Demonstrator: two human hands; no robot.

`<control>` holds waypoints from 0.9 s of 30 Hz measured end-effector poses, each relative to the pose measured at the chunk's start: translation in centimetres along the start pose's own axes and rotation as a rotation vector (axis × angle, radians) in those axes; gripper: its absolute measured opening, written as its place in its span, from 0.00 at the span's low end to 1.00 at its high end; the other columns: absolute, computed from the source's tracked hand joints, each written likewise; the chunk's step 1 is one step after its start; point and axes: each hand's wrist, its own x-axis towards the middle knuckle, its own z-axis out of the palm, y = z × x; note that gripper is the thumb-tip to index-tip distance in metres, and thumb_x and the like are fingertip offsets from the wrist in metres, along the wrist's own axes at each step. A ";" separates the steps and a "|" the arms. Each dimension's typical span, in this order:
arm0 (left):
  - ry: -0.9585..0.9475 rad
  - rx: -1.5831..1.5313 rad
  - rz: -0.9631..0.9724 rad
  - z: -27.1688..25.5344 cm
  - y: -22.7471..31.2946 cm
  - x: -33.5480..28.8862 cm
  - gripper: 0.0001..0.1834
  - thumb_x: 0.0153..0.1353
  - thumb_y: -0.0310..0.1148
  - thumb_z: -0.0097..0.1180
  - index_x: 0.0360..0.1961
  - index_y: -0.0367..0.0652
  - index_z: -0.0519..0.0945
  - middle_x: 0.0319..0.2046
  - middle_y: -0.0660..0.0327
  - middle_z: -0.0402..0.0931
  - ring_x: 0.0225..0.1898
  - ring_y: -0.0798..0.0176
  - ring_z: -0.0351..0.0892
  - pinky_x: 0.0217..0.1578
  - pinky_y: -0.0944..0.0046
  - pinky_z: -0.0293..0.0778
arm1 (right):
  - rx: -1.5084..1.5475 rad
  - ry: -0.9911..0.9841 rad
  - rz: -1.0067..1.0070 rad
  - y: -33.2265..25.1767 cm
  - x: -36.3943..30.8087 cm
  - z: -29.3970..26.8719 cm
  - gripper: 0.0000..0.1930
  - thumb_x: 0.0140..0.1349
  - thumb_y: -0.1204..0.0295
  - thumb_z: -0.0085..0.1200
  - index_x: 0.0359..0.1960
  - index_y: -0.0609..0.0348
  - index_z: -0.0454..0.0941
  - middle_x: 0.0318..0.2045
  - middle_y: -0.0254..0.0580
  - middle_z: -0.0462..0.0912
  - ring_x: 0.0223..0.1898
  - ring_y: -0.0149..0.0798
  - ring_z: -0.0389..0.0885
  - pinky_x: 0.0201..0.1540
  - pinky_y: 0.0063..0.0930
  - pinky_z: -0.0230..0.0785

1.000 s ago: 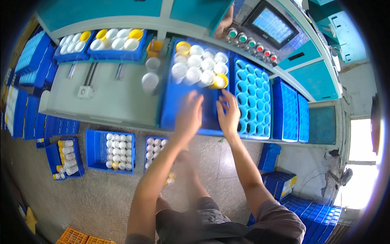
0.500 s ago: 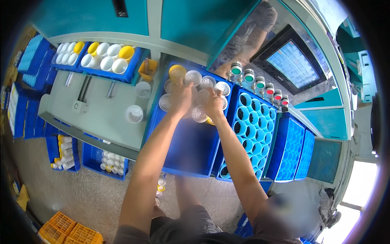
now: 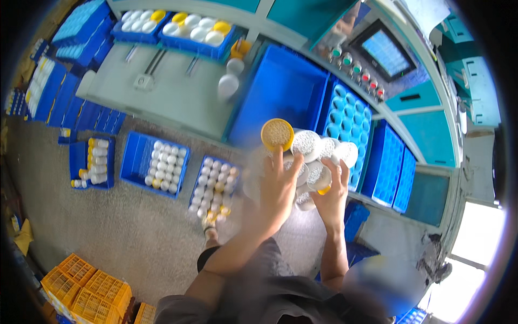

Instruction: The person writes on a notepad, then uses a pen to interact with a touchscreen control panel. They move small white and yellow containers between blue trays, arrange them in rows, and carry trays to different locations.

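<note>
A cluster of white cups [image 3: 306, 143] full of small white pellets is squeezed between my two hands, in front of the work surface. One yellow cup [image 3: 277, 132] with beige pellets sits at the cluster's upper left. My left hand [image 3: 279, 186] presses on the left side, its fingers over the cup rims. Against the right side my right hand [image 3: 332, 201] grips with curled fingers. A bit of yellow shows near its thumb. The cups' lower parts are mostly hidden. Beyond the cluster stands a large blue tray [image 3: 286, 86].
A tray of light-blue cups [image 3: 350, 116] stands right of the large tray, below a control panel [image 3: 383, 51] with buttons. On the grey worktop [image 3: 189, 92] stands a white cup [image 3: 228, 86]. Blue crates [image 3: 129, 162] of white and yellow cups sit on the floor, with orange crates [image 3: 102, 291] nearer.
The cup cluster has come up out of the large blue tray and toward me, held between both hands. The view has shifted, showing more floor crates at left.
</note>
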 end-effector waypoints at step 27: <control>-0.264 0.249 -0.279 25.7 -62.2 -20.2 0.34 0.50 0.13 0.55 0.57 0.56 0.76 0.64 0.53 0.61 0.53 0.42 0.70 0.49 0.51 0.78 | 0.084 -0.454 0.316 26.2 -16.6 64.7 0.38 0.38 0.83 0.66 0.56 0.45 0.69 0.64 0.55 0.58 0.64 0.63 0.63 0.64 0.47 0.64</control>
